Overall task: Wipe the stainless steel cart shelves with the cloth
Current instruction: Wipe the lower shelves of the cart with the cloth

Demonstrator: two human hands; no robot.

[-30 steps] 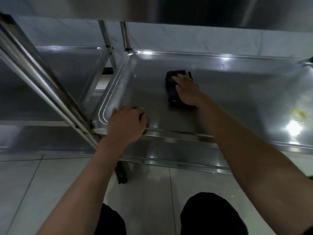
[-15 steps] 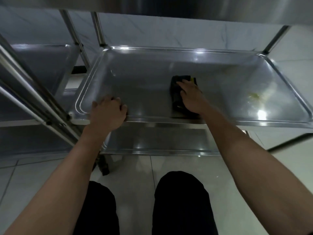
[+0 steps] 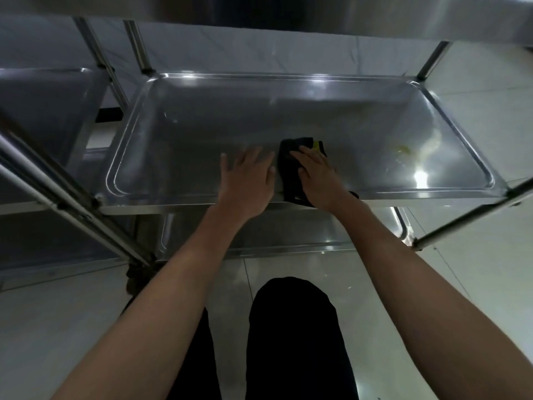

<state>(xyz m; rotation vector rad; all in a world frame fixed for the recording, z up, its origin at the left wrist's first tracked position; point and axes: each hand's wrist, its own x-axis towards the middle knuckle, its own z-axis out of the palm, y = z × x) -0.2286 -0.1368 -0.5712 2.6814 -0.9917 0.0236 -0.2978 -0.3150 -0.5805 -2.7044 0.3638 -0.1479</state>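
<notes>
While my right hand presses the cloth flat to scrub, my left hand, open, braces beside it on the shelf.

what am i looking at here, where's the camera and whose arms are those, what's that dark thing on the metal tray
There is no machine here. The picture comes from a wide-angle camera worn on a person's head, looking forward and down, so the two bare arms are that person's own, and the dark shapes at the bottom are their legs.

The metal tray is a shelf of a stainless steel cart, with another shelf below it. The dark thing is a cleaning cloth with a bit of yellow on it. The right hand lies on top of it with fairly straight fingers, pressing it to the shelf near the front edge. The left hand is spread flat just beside the cloth, holding nothing. To the right, a yellowish smear sits on the shelf.
</notes>
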